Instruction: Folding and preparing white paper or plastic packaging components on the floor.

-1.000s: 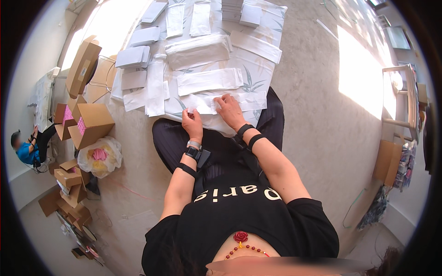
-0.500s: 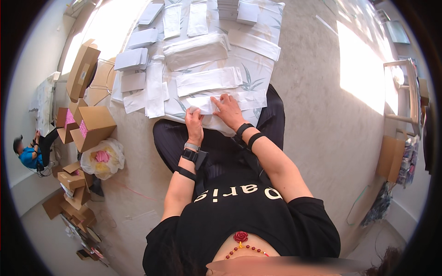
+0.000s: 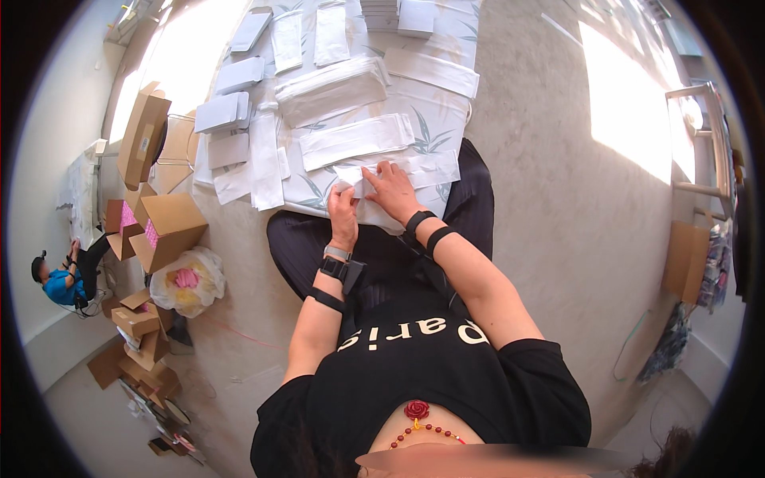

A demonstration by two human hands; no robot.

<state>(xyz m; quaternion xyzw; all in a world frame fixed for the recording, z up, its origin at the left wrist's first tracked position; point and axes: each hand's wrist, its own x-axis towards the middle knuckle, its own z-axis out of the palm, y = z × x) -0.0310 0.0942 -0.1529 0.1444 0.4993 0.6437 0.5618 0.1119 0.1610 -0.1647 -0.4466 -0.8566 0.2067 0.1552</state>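
A long white strip (image 3: 435, 169), flat and thin like paper or a sleeve, lies across the near edge of the patterned table cover (image 3: 434, 137). My left hand (image 3: 343, 217) pinches its left end between thumb and fingers, and that end is turned up and folded over. My right hand (image 3: 390, 191) rests on the strip just beside the fold, fingers spread and pressing down. Just beyond my hands lies a small stack of similar white strips (image 3: 358, 142). Farther off is a thicker stack of strips (image 3: 331, 92).
More white strips (image 3: 265, 155) and piles of folded white pieces (image 3: 223, 113) cover the table's left side. Open cardboard boxes (image 3: 171, 227) and a plastic bag (image 3: 187, 280) stand on the floor at left. A person in blue (image 3: 62, 283) sits far left. A wooden frame (image 3: 705, 147) is at right.
The strip's left end has been lifted and folded toward the right by my left hand, which moved slightly right. My right hand stays pressed on the strip. The whole view has shifted a little.
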